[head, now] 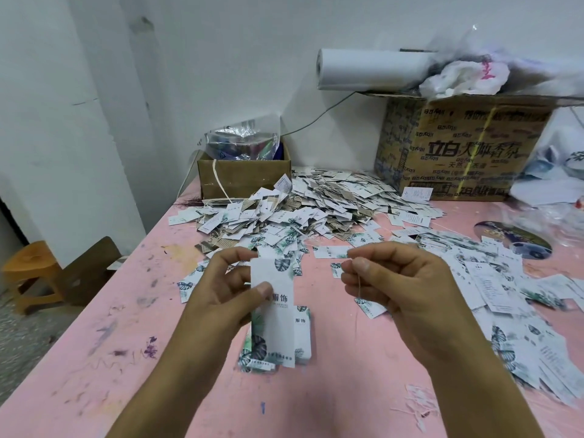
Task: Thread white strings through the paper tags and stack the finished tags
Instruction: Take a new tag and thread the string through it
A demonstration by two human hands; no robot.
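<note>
Your left grip (227, 290) pinches an upright paper tag (273, 298) just over the small stack of tags (301, 336) on the pink table (142, 343). Right of that stack, your right grip (398, 279) pinches a thin string (359, 286); beyond the stack lies a big tag heap (316, 203).

The held tag (275, 314) reads 服饰 — the big cardboard box (467, 147) reads 立白.
</note>
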